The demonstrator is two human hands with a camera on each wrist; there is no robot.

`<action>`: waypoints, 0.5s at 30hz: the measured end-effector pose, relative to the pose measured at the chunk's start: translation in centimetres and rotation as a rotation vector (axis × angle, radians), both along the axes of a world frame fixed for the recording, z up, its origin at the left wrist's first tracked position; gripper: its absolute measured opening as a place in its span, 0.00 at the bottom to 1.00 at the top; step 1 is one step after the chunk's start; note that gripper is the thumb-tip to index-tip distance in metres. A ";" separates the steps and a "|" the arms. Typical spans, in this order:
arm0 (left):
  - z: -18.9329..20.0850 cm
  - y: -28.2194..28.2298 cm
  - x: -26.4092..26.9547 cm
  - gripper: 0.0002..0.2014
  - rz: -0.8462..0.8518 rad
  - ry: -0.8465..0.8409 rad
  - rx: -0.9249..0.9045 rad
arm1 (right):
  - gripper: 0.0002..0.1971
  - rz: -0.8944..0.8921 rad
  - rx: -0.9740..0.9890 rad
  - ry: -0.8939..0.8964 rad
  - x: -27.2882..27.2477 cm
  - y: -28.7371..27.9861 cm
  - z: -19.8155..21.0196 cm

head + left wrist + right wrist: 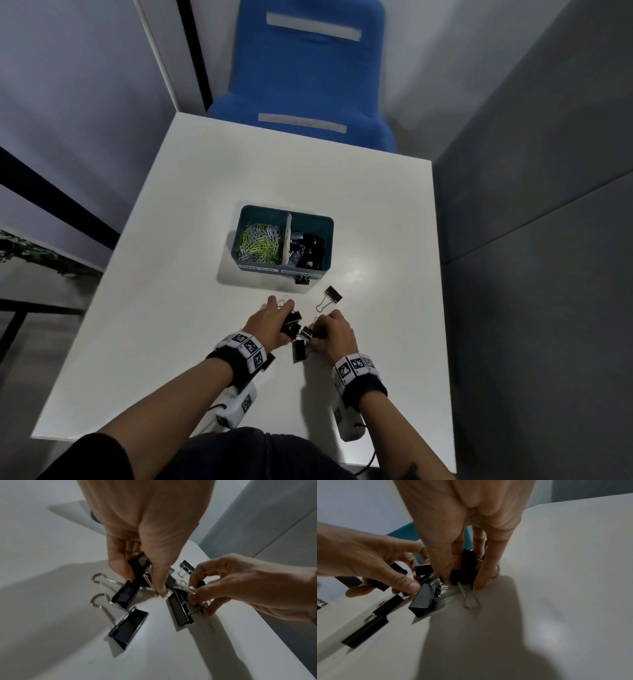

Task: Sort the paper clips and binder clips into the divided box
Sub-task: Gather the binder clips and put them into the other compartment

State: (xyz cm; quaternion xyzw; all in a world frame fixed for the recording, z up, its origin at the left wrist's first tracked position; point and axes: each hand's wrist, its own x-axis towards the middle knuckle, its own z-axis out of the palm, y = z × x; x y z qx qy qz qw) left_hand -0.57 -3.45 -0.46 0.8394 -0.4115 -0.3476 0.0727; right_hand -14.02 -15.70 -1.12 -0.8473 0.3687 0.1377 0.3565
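Note:
A teal divided box stands mid-table, with green and white paper clips in its left compartment and black binder clips in its right. Just in front of it both hands work in a cluster of black binder clips. My left hand pinches one binder clip between thumb and fingers. My right hand grips a bunch of binder clips with curled fingers. Loose binder clips lie beside the hands, and another lies between them.
One binder clip lies against the box's front wall and another sits to the right of it. The white table has a grey partition along its right edge. A blue chair stands beyond the far edge.

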 end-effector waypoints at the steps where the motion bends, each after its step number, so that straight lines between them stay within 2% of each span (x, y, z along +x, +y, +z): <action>1: -0.1 0.0 0.1 0.21 0.016 -0.005 -0.007 | 0.10 -0.027 -0.002 -0.017 -0.2 0.0 0.0; 4: -0.3 0.1 0.4 0.14 0.059 0.014 -0.035 | 0.05 -0.152 0.013 -0.073 -0.7 -0.2 0.1; 7: -0.2 -0.1 0.6 0.09 0.106 0.059 -0.080 | 0.07 -0.267 0.034 -0.128 -0.8 -0.8 1.0; 12: 1.1 0.0 1.1 0.06 0.146 0.067 -0.137 | 0.14 -0.280 0.012 -0.311 2.1 -2.9 5.8; 15: 2.5 0.1 1.3 0.08 0.169 0.068 -0.192 | 0.13 -0.244 -0.034 -0.462 5.6 -4.5 9.1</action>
